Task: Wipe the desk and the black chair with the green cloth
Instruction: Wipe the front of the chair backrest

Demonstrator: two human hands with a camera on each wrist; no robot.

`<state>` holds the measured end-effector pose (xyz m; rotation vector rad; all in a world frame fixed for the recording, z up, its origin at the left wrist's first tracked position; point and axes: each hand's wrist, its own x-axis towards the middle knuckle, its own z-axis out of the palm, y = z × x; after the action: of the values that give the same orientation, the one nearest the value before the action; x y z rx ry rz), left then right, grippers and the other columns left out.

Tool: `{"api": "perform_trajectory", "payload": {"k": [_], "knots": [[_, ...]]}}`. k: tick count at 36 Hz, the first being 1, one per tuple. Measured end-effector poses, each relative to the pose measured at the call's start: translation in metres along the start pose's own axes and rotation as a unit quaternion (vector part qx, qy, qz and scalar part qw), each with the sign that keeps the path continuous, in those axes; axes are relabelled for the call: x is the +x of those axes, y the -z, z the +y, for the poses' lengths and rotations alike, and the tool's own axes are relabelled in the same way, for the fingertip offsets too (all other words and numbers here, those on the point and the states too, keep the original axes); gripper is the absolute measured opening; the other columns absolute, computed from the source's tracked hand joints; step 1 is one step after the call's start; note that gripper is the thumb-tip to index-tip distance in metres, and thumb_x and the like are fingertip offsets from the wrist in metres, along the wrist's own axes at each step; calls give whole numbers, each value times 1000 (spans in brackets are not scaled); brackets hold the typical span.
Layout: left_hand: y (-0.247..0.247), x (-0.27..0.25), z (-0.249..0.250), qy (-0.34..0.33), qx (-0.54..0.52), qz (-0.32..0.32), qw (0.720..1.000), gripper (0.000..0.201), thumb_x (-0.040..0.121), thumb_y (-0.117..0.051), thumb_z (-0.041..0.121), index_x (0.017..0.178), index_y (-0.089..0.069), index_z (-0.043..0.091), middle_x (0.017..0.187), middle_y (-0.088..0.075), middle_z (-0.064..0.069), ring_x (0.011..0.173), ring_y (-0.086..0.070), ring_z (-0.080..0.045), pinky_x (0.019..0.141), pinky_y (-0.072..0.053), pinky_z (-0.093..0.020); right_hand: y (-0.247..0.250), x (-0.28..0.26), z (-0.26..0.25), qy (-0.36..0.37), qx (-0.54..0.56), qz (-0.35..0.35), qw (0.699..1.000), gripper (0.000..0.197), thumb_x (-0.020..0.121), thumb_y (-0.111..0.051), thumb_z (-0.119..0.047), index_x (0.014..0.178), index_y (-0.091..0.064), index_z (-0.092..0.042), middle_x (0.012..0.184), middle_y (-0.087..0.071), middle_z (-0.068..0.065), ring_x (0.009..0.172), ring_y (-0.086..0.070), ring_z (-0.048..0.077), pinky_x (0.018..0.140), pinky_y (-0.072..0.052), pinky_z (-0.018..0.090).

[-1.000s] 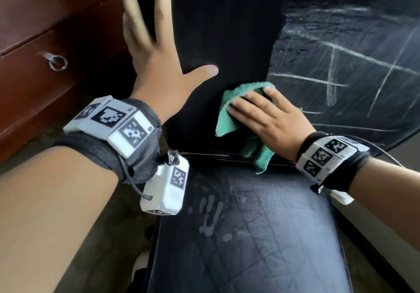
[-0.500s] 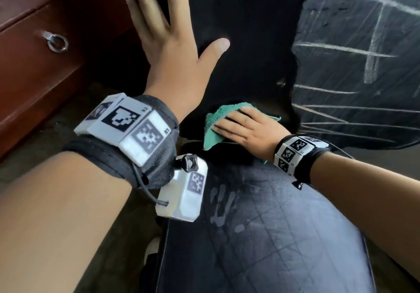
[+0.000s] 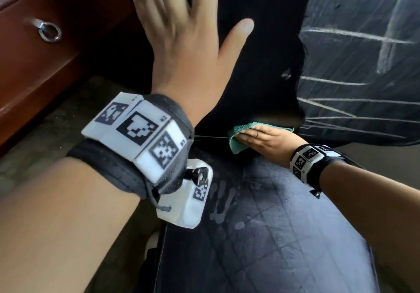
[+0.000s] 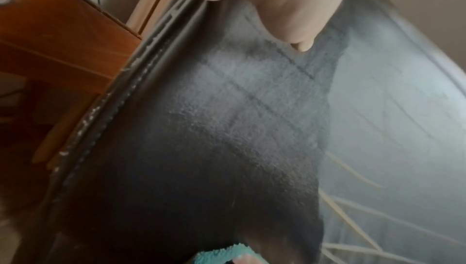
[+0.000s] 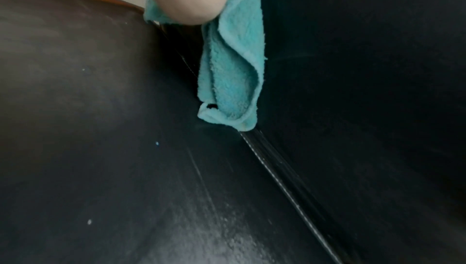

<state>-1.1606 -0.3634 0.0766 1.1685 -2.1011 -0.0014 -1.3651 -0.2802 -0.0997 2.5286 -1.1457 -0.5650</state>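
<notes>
The right hand [image 3: 266, 141] is pressing the green cloth [image 3: 236, 144] into the seat-back crease of the black chair [image 3: 272, 236], fingers lying straight; the left hand [image 3: 181, 49] is hovering by the backrest [image 3: 261, 65], its grip splayed wide, empty.

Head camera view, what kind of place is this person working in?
Likely a study or office corner, indoors. A reddish wooden desk with a ring pull on its front stands beside a dusty black chair, where the right hand presses a green cloth.
</notes>
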Motion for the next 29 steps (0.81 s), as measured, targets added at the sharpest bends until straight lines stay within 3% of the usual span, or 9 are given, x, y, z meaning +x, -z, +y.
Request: {"api": "perform_trajectory", "payload": {"k": [3, 7, 10, 12, 16, 19, 22, 24, 29], "knots": [[-2, 1, 2, 18, 36, -44, 998, 80, 91, -43, 58, 146, -30, 2, 146, -22, -36, 133, -15, -61, 107, -15, -69, -4, -8, 1, 14, -23, -15, 1000, 68, 97, 2, 0, 122, -61, 0, 129, -61, 4, 120, -57, 16, 117, -5, 33], [-3, 3, -4, 59, 24, -118, 991, 114, 69, -35, 88, 152, -9, 15, 156, -6, -23, 141, -3, -50, 111, -6, -65, -6, -18, 4, 14, -48, -94, 994, 70, 97, 4, -2, 119, -63, -1, 128, -61, 5, 120, -57, 16, 117, -2, 34], [-8, 3, -4, 60, 54, -110, 991, 114, 67, -42, 87, 152, -8, 19, 156, -7, -22, 140, -8, -50, 111, -8, -63, 1, -24, 6, 16, -80, -163, 983, 47, 90, -28, -15, 120, -64, -9, 130, -60, 0, 121, -55, 11, 117, 0, 35], [-10, 3, -3, 58, 72, -103, 990, 111, 69, -49, 81, 152, -7, 20, 156, -8, -23, 139, -10, -51, 109, -9, -64, 5, -28, 6, 22, -86, -197, 976, 48, 78, -42, -22, 121, -63, -18, 130, -59, -7, 122, -54, 6, 118, -9, 34], [-14, 4, -4, 51, 77, -92, 991, 108, 69, -52, 78, 148, 3, 29, 156, -6, -22, 139, -10, -50, 109, -12, -64, 5, -38, 7, -28, -89, -179, 979, 53, 91, -13, -10, 128, -45, -30, 131, -54, -20, 124, -49, -2, 111, -16, 26], [-14, 4, -1, 54, 80, -81, 992, 109, 67, -51, 79, 144, 9, 30, 155, -4, -25, 139, -8, -52, 109, -14, -64, 17, -38, 9, -12, -205, -195, 959, 59, 85, -19, -15, 141, -2, -22, 153, -13, -17, 141, -21, 5, 111, 1, 31], [-13, 4, 2, 51, 96, -69, 992, 112, 66, -49, 82, 145, 10, 28, 154, -3, -28, 138, -7, -53, 109, -18, -62, 33, -39, 12, 61, -232, -213, 947, 57, 91, -5, -11, 127, 37, 2, 137, 38, 1, 142, 16, 16, 100, 21, 38], [-12, 3, 4, 46, 105, -64, 991, 113, 67, -47, 83, 148, 8, 26, 154, -2, -30, 139, -4, -54, 109, -20, -61, 41, -42, 15, 65, -225, -229, 945, 59, 95, -8, -15, 126, 39, 4, 133, 42, 4, 141, 20, 18, 98, 24, 41], [-10, 4, 7, 38, 117, -66, 990, 115, 69, -46, 83, 150, 8, 23, 154, -1, -30, 139, -1, -54, 110, -19, -60, 49, -53, 23, 49, -244, -179, 952, 60, 95, -14, -16, 136, 30, -13, 135, 39, -3, 143, 10, 17, 101, 21, 42]]}}
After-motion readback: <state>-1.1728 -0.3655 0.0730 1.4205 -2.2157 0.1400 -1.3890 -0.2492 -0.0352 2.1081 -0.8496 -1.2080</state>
